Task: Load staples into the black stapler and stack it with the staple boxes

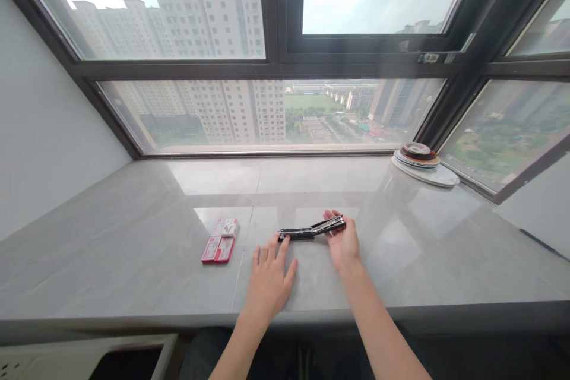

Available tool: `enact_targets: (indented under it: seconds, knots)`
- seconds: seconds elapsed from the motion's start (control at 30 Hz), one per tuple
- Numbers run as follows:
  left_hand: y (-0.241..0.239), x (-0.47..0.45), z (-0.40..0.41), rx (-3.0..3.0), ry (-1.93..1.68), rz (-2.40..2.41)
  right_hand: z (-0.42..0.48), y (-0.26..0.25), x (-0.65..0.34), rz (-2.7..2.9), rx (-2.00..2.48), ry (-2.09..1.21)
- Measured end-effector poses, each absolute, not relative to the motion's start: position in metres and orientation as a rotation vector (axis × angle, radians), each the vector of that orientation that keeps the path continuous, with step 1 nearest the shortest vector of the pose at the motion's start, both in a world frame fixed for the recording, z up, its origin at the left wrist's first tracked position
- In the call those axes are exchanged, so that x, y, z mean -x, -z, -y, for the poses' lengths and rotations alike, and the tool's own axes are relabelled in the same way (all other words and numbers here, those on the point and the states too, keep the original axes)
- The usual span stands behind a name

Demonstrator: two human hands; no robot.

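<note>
A black and silver stapler (312,230) lies swung open and flat on the grey stone window ledge (133,261). My left hand (269,276) rests flat on the ledge with fingers spread, its index fingertip touching the stapler's left end. My right hand (342,243) grips the stapler's raised right arm between thumb and fingers. To the left lie red and white staple boxes (221,240), one opened out, apart from both hands.
A stack of round plates or coasters (421,160) sits at the ledge's far right corner by the window. Large dark-framed windows (276,65) run along the back. A white wall closes the left side. The ledge's front edge runs just below my wrists.
</note>
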State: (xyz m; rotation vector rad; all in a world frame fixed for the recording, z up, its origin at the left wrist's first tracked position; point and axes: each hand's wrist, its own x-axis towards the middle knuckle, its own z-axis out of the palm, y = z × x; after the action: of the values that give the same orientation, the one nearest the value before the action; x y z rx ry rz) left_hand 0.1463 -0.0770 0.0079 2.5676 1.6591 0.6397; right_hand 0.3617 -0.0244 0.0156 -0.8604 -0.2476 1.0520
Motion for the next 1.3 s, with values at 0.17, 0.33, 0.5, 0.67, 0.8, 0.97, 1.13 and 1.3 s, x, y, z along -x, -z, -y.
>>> enact_targets:
  seconds: [0.17, 0.33, 0.5, 0.67, 0.8, 0.97, 1.13, 1.3]
  knots:
    - [-0.011, -0.142, 0.077, -2.536, -0.781, -1.665, 0.048, -0.002, -0.377, 0.234, 0.844, -1.162]
    - [-0.016, -0.100, 0.078, -2.221, -1.034, -2.226, 0.104, -0.008, -0.376, 0.365, 0.934, -1.109]
    - [-0.009, -0.055, 0.092, -2.095, -0.977, -2.377, 0.142, -0.015, -0.369, 0.781, 1.365, -1.350]
    - [-0.019, -0.070, 0.103, -2.282, -0.868, -1.713, 0.130, -0.014, -0.357, 1.227, 1.507, -1.465]
    - [-0.035, -0.106, 0.104, -2.325, -0.795, -1.334, 0.116, -0.019, -0.353, 1.304, 1.482, -1.496]
    - [-0.030, -0.135, 0.092, -2.247, -0.779, -1.143, 0.105, -0.019, -0.353, 1.332, 1.473, -1.516]
    - [-0.026, -0.134, 0.073, -2.178, -0.787, -1.073, 0.095, -0.018, -0.372, 1.377, 1.612, -1.391]
    - [-0.028, -0.126, 0.067, -2.163, -0.825, -1.079, 0.096, -0.028, -0.400, 1.458, 1.857, -1.263]
